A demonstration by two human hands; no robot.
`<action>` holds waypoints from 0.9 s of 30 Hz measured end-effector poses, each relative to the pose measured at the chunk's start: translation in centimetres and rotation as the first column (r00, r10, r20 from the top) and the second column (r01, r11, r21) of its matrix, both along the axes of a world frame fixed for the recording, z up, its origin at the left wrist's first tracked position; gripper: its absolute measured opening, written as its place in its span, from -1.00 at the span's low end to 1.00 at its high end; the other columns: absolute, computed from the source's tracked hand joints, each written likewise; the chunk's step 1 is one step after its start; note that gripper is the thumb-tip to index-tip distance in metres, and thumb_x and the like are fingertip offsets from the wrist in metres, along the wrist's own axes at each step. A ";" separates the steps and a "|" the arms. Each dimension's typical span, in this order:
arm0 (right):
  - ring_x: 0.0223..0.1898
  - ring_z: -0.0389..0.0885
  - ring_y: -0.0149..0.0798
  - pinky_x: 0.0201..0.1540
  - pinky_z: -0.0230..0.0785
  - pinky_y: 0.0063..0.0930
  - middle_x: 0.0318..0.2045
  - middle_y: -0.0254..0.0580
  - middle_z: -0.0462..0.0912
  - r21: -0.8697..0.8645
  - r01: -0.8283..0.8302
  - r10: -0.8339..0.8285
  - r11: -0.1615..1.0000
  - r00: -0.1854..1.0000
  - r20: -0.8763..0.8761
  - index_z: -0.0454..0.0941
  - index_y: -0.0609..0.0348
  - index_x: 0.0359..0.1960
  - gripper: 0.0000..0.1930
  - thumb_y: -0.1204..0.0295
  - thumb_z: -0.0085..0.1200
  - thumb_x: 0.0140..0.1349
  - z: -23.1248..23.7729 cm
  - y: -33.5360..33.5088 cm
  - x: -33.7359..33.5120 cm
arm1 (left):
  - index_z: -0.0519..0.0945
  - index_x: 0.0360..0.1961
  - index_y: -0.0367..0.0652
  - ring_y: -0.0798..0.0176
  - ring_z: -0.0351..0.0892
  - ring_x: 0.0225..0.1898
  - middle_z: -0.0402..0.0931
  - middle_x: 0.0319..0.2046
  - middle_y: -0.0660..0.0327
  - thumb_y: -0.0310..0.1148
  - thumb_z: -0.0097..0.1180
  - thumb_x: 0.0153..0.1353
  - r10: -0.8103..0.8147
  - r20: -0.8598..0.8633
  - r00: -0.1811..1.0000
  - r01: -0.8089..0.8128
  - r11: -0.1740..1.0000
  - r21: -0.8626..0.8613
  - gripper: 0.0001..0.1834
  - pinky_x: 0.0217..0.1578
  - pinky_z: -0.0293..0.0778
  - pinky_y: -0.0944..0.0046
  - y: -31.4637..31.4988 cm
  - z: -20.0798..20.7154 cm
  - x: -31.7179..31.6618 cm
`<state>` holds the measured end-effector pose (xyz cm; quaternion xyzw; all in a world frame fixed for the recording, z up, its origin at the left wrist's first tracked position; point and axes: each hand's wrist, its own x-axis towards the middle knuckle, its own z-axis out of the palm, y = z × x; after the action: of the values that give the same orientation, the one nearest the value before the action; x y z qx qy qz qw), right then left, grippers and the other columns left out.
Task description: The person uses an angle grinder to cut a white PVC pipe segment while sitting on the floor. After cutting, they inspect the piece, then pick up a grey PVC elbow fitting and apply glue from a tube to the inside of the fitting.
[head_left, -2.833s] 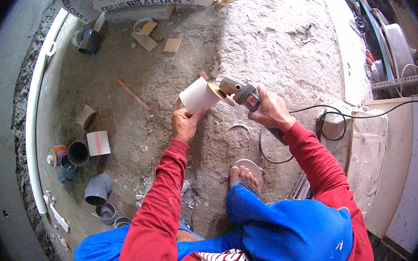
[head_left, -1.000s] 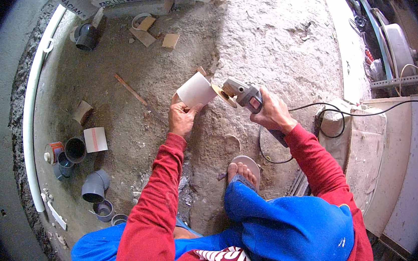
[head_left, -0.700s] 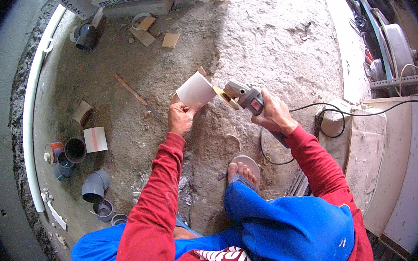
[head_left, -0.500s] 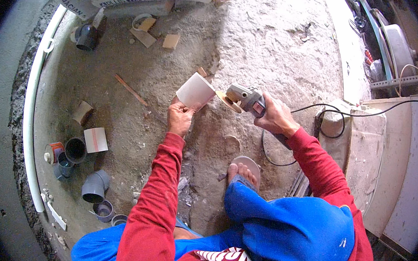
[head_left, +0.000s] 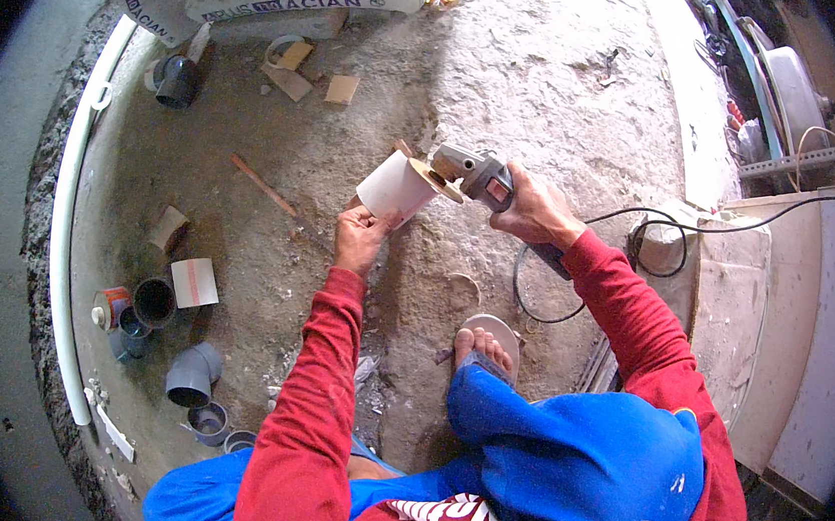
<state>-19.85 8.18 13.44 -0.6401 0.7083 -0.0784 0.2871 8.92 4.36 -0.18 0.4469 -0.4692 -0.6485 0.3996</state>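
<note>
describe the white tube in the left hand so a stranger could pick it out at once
Follow the red left sleeve up to the left hand. That hand grips the tube, just left of the grinder. Unlike the long, thin white pipe at far left, the tube is short and wide.

The grinder (head_left: 489, 180) has moved left, its disc (head_left: 432, 178) overlapping the pipe (head_left: 393, 188).

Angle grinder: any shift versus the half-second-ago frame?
Yes: against the square tan piece on the floor, the angle grinder has moved left and up the picture, closer to the white cylindrical piece.
</note>
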 end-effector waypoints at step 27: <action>-0.30 0.64 0.27 -0.24 0.47 0.03 -0.40 0.22 0.63 -0.147 -0.034 0.018 0.989 0.994 -0.105 0.40 0.20 -0.16 -0.54 0.30 0.27 -0.09 -1.4 2.7 -1.5 | 0.70 -0.11 -0.24 0.32 0.68 -0.21 0.71 -0.18 0.22 -0.31 0.40 0.19 0.041 -0.246 0.968 0.007 0.981 0.192 -0.69 -0.13 0.62 0.24 0.2 2.5 1.2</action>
<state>-21.38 10.85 12.07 -0.6722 0.7059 -0.0940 0.2026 10.12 4.58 2.33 0.4025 -0.3469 -0.7381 0.4157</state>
